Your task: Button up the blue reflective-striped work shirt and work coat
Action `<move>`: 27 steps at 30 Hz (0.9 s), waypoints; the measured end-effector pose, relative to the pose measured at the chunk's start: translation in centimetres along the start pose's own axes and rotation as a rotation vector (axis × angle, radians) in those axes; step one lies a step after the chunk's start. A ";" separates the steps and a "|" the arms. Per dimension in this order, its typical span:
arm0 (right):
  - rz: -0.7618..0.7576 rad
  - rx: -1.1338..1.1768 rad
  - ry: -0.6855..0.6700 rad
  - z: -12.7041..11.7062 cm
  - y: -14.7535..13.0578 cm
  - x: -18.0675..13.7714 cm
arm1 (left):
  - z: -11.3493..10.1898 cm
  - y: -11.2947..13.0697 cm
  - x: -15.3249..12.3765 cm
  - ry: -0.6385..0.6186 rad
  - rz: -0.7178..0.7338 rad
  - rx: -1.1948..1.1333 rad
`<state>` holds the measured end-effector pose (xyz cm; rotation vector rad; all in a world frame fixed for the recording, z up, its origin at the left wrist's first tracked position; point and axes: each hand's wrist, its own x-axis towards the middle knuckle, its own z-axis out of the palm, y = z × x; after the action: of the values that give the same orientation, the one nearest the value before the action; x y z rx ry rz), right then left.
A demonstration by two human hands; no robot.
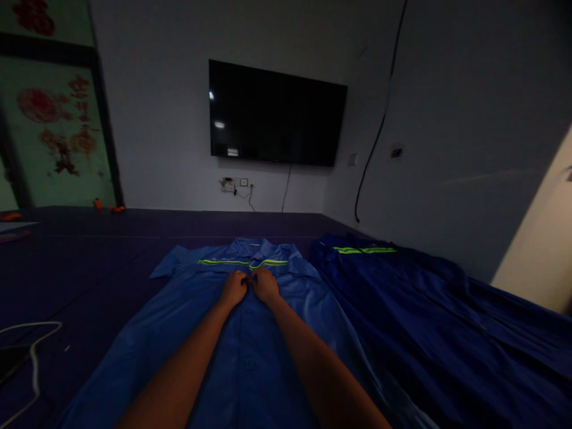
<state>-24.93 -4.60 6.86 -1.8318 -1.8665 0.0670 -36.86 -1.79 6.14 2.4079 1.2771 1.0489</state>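
A blue short-sleeved work shirt [179,325] with yellow-green stripes lies spread out, its collar pointing away from me. At the front placket, just below the stripe, my left hand [235,287] and my right hand [265,285] meet with curled fingers. Both are closed on the shirt's cloth along the button line. The fingertips and whatever button may be between them are too dark and small to make out. Lower on the placket a button [249,362] shows faintly.
A darker blue garment [429,316] with yellow-green stripes lies to the right, against the shirt. On the purple surface [89,268] at left rest a white cable [34,363] and a dark flat object [12,360]. Orange objects [117,209] sit further back. A television [277,116] hangs on the wall.
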 end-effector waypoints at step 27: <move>0.003 -0.040 -0.004 0.0 0.0 0.1 | -0.2 0.1 0.0 0.062 -0.104 0.034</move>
<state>-24.93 -4.55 6.91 -1.8629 -1.8810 0.0347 -36.94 -1.90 6.36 2.3215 1.4347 1.0885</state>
